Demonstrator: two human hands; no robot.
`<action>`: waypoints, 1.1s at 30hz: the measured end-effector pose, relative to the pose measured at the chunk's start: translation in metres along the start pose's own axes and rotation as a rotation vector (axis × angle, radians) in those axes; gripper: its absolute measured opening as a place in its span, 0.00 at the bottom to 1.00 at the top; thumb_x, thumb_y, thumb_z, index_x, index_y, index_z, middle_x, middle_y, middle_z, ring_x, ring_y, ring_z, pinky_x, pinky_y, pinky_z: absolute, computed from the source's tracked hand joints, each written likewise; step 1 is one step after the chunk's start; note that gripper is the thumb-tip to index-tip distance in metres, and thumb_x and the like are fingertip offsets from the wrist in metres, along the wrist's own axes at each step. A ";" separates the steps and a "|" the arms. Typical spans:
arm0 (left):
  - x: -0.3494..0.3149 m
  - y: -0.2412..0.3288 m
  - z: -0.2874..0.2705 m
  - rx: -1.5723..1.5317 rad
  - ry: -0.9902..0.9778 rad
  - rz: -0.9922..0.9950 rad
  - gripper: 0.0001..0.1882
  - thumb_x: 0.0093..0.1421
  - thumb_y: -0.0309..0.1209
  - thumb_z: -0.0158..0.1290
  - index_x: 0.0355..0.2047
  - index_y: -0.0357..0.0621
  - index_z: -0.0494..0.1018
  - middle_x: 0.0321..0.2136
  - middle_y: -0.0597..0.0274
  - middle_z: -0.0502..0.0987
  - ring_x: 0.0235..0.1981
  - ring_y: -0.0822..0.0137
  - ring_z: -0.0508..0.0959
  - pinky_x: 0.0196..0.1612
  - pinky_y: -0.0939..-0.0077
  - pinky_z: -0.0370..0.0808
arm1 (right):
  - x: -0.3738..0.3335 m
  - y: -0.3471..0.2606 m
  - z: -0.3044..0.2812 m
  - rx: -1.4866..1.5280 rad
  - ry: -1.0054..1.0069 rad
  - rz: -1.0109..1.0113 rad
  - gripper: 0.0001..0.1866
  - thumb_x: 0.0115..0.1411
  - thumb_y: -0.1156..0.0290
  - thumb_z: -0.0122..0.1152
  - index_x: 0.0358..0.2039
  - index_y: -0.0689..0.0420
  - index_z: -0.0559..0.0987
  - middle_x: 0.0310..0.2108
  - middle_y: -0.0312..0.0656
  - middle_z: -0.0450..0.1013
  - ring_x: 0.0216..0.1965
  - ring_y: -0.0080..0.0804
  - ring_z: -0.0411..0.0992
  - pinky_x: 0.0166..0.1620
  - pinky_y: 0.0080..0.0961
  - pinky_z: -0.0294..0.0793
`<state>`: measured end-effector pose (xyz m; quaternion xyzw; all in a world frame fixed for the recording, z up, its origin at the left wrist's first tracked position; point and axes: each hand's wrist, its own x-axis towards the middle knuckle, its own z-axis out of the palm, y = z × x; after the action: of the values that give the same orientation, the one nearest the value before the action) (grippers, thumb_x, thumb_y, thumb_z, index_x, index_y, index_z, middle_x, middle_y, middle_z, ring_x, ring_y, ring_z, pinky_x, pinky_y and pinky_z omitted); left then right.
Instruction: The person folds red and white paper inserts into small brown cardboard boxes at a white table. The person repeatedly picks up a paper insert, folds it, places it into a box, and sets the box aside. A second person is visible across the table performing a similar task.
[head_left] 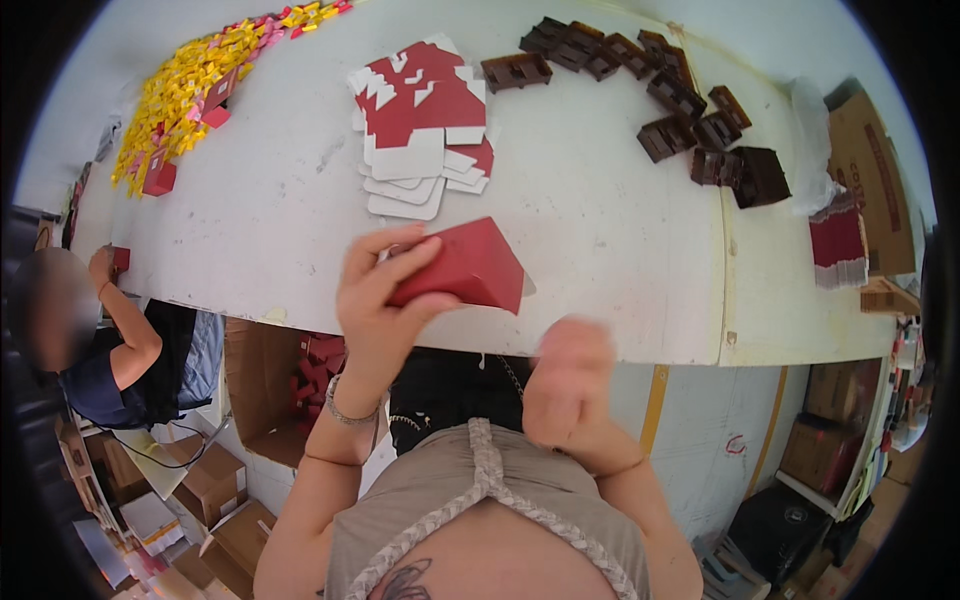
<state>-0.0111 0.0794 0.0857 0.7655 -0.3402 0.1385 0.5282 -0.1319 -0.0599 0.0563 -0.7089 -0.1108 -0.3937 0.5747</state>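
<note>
My left hand (382,285) is closed around a small red cardboard box (468,262), holding it tilted above the table's near edge. The box's right end points toward my right side. My right hand (570,380) is apart from the box, low in front of my body, and smeared by motion, so its fingers cannot be made out. Just beyond the box lies a loose stack of flat red and white card blanks (425,120), overlapping one another on the white table (590,210).
Dark brown plastic trays (675,95) sit at the far right. Small yellow and pink packets (200,90) are heaped far left, with red boxes (160,178) beside them. A co-worker's hand (103,264) is at the left edge. Below stands a carton (262,385) of red pieces.
</note>
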 end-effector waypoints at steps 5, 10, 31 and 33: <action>-0.006 0.020 -0.002 -0.268 -0.100 0.073 0.26 0.37 0.40 0.67 0.37 0.39 0.79 0.33 0.58 0.75 0.42 0.56 0.74 0.45 0.65 0.75 | -0.024 -0.003 0.015 0.099 -0.049 0.512 0.13 0.58 0.79 0.52 0.45 0.63 0.75 0.42 0.47 0.73 0.42 0.43 0.72 0.45 0.33 0.72; -0.014 0.032 0.003 -0.250 -0.221 0.183 0.21 0.38 0.44 0.66 0.33 0.49 0.81 0.29 0.68 0.73 0.41 0.62 0.68 0.54 0.56 0.73 | -0.026 0.001 0.011 0.184 0.017 0.433 0.15 0.59 0.76 0.55 0.47 0.61 0.74 0.45 0.46 0.73 0.46 0.39 0.73 0.48 0.30 0.72; -0.028 0.015 0.036 -0.738 -0.286 -0.349 0.34 0.62 0.41 0.48 0.63 0.41 0.48 0.58 0.46 0.57 0.57 0.56 0.63 0.58 0.65 0.61 | 0.019 0.009 -0.003 -0.194 -0.267 0.243 0.15 0.45 0.83 0.58 0.37 0.64 0.75 0.31 0.47 0.72 0.32 0.47 0.72 0.34 0.37 0.74; -0.023 0.005 0.042 -0.833 -0.177 -0.218 0.32 0.62 0.39 0.47 0.61 0.41 0.50 0.59 0.46 0.57 0.58 0.57 0.62 0.60 0.65 0.59 | 0.028 0.010 -0.003 0.147 -0.335 0.250 0.18 0.46 0.82 0.58 0.41 0.64 0.74 0.38 0.46 0.70 0.40 0.45 0.70 0.40 0.38 0.73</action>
<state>-0.0376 0.0491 0.0596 0.5274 -0.3282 -0.1332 0.7723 -0.1085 -0.0740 0.0686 -0.7286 -0.1444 -0.1871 0.6428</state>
